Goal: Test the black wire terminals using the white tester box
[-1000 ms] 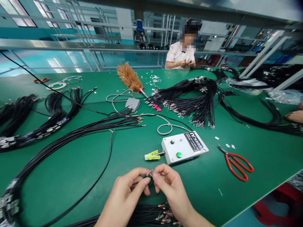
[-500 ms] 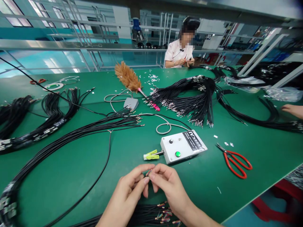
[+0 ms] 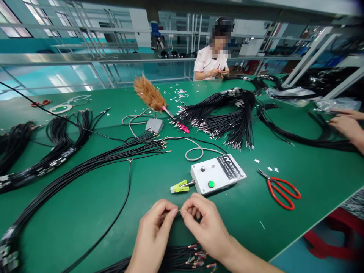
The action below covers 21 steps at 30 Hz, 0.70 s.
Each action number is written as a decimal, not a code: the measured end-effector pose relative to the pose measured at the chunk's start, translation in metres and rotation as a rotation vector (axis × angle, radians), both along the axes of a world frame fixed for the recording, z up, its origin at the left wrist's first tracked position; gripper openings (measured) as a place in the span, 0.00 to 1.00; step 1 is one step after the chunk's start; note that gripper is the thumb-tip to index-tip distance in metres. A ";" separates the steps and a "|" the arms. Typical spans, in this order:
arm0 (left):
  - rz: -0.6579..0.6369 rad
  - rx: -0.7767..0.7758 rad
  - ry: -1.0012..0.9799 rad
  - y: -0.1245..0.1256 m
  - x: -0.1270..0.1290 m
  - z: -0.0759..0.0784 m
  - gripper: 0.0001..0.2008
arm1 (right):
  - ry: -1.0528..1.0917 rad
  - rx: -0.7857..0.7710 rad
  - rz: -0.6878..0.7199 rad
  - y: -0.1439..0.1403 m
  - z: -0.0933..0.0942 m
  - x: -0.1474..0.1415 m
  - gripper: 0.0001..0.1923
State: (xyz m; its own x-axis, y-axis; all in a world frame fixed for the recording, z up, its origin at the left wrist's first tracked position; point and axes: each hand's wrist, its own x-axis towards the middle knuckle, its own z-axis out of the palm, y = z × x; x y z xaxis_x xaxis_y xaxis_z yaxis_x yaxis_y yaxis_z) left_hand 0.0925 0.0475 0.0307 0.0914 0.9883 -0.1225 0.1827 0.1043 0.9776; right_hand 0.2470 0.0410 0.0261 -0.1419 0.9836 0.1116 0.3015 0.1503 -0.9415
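My left hand (image 3: pixel 157 229) and my right hand (image 3: pixel 207 224) meet just in front of the small machine, thumb and forefinger pinched on each. A short bit of thin wire (image 3: pixel 179 211) shows between the fingertips; the fingers hide the rest. Below my wrists lies a bundle of black cables (image 3: pixel 178 258), their stripped ends fanning out in coloured wires (image 3: pixel 196 256). Beyond my fingers sits the white machine box (image 3: pixel 214 174) with a knob and a lit green button. Its shaft carries a yellow-green clip (image 3: pixel 180 186).
Red-handled scissors (image 3: pixel 281 191) lie to the right, near white scraps. Black cable bundles (image 3: pixel 85 167) curve across the left; another bundle (image 3: pixel 227 110) lies beyond the box. A feather duster (image 3: pixel 150 93) and a grey pedal (image 3: pixel 154 125) lie mid-table. A person (image 3: pixel 212 64) sits opposite; another person's hands (image 3: pixel 345 123) reach in at right.
My fingertips have drawn slightly apart, and the coloured wires seen between them now show only as a thin strand. The co-worker's hands at right have come further into view.
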 end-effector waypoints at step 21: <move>0.057 -0.092 -0.072 0.031 -0.015 -0.012 0.14 | -1.133 0.476 0.305 0.071 0.026 0.013 0.07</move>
